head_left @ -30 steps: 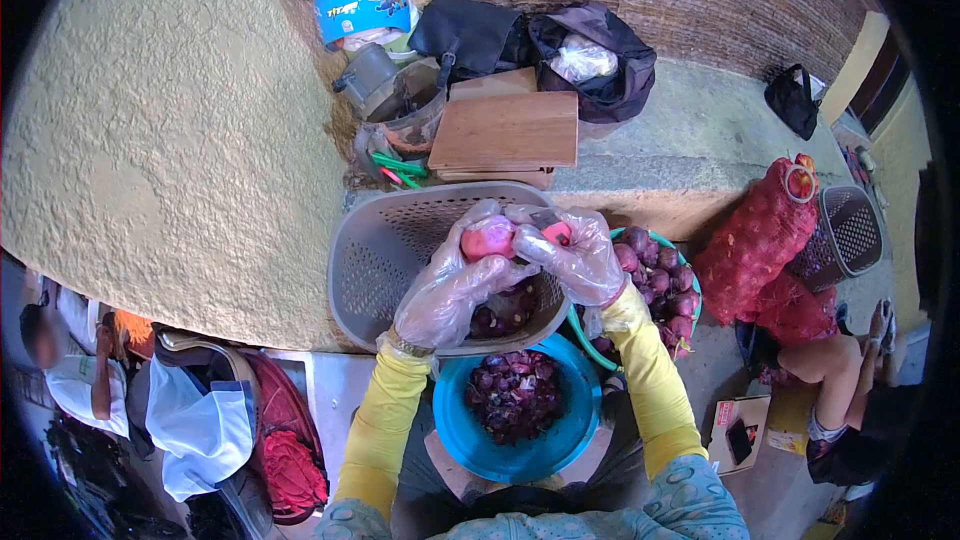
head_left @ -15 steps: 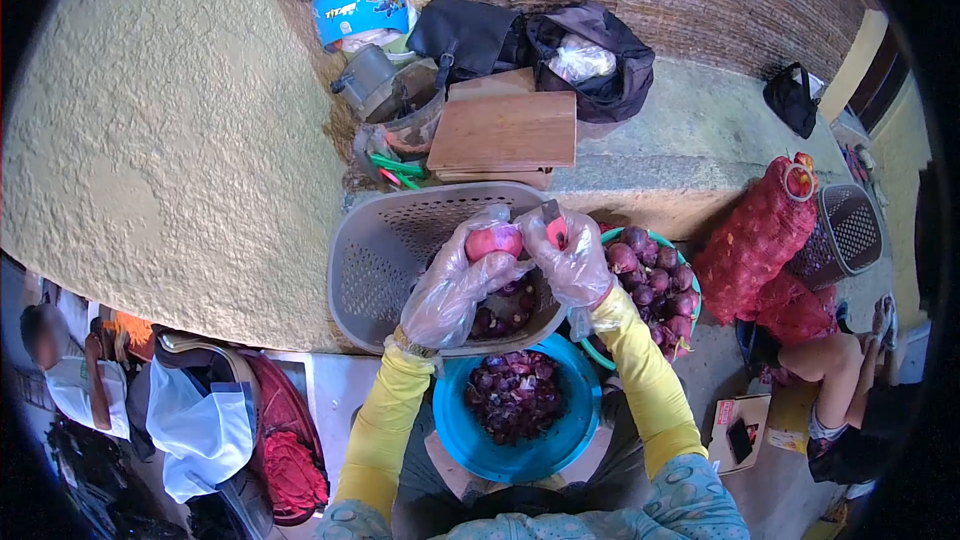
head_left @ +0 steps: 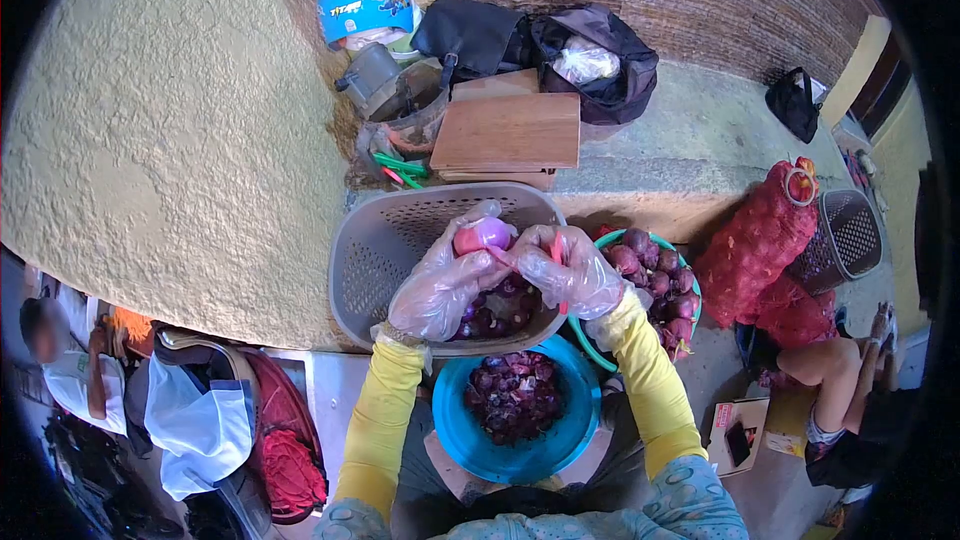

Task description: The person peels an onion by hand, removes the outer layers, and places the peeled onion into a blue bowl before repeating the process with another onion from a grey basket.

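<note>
A purple-pink onion [head_left: 483, 234] sits in the fingers of my left hand [head_left: 438, 288], which wears a clear plastic glove. My right hand [head_left: 572, 275], gloved the same way, is closed around a small red-handled knife [head_left: 557, 252]; its blade is hard to make out. A strip of onion skin [head_left: 503, 257] stretches from the onion to my right fingertips. Both hands are above a grey plastic basket [head_left: 362, 290] with several onions [head_left: 508, 310] at its bottom. Below it, a blue basin [head_left: 455, 455] holds dark onion skins [head_left: 512, 395].
Right of the basket, a green-rimmed basin [head_left: 590, 343] is full of unpeeled onions [head_left: 660, 280]. Red mesh sacks [head_left: 762, 235] lean by another basket [head_left: 850, 230]. Wooden boards [head_left: 508, 132] and bags [head_left: 595, 65] lie on the ledge. Other people sit at left [head_left: 85, 380] and right [head_left: 840, 380].
The onion has turned in my left hand and shows a brighter purple side. My right hand has tilted, the knife with it, and a strip of skin now stretches away from the onion.
</note>
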Demonstrator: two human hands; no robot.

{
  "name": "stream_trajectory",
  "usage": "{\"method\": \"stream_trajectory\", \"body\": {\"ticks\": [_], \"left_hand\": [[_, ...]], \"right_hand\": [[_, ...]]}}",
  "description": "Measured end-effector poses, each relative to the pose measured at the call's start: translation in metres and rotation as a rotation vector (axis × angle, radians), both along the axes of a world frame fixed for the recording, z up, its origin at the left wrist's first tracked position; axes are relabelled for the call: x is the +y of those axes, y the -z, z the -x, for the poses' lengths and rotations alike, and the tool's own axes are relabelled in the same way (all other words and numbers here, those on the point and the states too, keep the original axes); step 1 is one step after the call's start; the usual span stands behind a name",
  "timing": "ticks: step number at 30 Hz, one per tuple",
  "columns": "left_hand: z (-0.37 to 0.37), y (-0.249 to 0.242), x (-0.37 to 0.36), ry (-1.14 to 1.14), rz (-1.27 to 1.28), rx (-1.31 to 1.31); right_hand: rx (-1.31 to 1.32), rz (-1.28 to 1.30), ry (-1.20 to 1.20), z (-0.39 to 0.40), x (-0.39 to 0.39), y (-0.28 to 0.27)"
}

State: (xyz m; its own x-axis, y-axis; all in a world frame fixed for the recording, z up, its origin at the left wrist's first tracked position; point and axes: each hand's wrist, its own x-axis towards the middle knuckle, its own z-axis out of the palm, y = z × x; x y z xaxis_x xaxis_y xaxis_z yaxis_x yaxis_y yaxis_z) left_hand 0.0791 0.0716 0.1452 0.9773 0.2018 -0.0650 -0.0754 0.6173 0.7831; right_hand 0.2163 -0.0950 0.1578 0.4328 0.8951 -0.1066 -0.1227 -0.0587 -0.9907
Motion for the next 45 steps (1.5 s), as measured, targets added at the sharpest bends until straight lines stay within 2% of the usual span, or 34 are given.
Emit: {"method": "stream_trajectory", "body": {"ticks": [1, 3, 4, 6, 12, 13, 15, 16, 18, 19, 21, 23, 27, 30, 32, 36, 38, 42, 45], "left_hand": [[-0.001, 0.001, 0.000, -0.001, 0.001, 0.000], [-0.003, 0.003, -0.002, 0.035, 0.290, -0.092], [-0.004, 0.005, -0.002, 0.036, 0.289, -0.092], [-0.005, 0.009, -0.002, -0.028, 0.002, -0.071], [-0.010, 0.018, -0.008, -0.153, 0.103, -0.057], [-0.011, 0.021, -0.003, -0.145, 0.231, -0.113], [-0.010, 0.022, 0.008, -0.130, 0.244, -0.170], [-0.009, 0.023, 0.011, -0.117, 0.255, -0.224], [-0.006, 0.015, 0.009, -0.128, 0.265, -0.222], [-0.006, 0.013, 0.008, -0.155, 0.240, -0.211], [-0.004, 0.012, 0.009, -0.184, 0.214, -0.204], [-0.001, 0.013, 0.013, -0.097, 0.264, -0.232], [-0.002, 0.012, 0.016, -0.086, 0.326, -0.210], [-0.005, 0.017, 0.019, -0.043, 0.360, -0.275], [-0.006, 0.016, 0.018, -0.015, 0.386, -0.278], [-0.006, 0.011, 0.012, -0.012, 0.379, -0.255], [-0.007, 0.010, 0.011, 0.000, 0.459, -0.267], [-0.004, 0.011, 0.012, -0.025, 0.379, -0.248], [0.001, 0.014, 0.018, -0.027, 0.350, -0.226]], "right_hand": [[-0.002, 0.007, 0.014, 0.000, 0.000, 0.000], [0.019, 0.008, -0.003, 0.001, -0.002, -0.007], [0.037, 0.009, -0.018, 0.001, -0.003, -0.009], [0.004, -0.037, -0.061, -0.002, -0.001, 0.012], [-0.015, -0.303, -0.230, 0.007, 0.001, 0.009], [-0.048, -0.200, -0.344, 0.007, -0.002, 0.001], [-0.141, -0.063, -0.493, 0.003, -0.004, 0.000], [-0.141, -0.064, -0.494, 0.002, -0.004, 0.004], [-0.108, -0.006, -0.657, 0.003, -0.003, 0.010], [-0.213, -0.027, -0.708, 0.004, -0.001, 0.010], [-0.212, 0.017, -0.771, 0.008, 0.002, 0.012], [-0.202, 0.054, -0.855, 0.012, 0.004, 0.018], [-0.076, 0.132, -0.862, 0.020, 0.005, 0.036], [-0.130, -0.021, -0.850, 0.023, 0.004, 0.020], [-0.404, 0.144, -0.947, 0.018, 0.007, 0.003], [-0.395, 0.096, -0.905, 0.020, 0.006, 0.013], [-0.623, 0.114, -0.939, 0.023, 0.007, 0.000], [-0.558, 0.157, -0.965, 0.037, 0.003, 0.007], [-0.798, 0.196, -0.897, 0.045, -0.003, 0.034]]}}
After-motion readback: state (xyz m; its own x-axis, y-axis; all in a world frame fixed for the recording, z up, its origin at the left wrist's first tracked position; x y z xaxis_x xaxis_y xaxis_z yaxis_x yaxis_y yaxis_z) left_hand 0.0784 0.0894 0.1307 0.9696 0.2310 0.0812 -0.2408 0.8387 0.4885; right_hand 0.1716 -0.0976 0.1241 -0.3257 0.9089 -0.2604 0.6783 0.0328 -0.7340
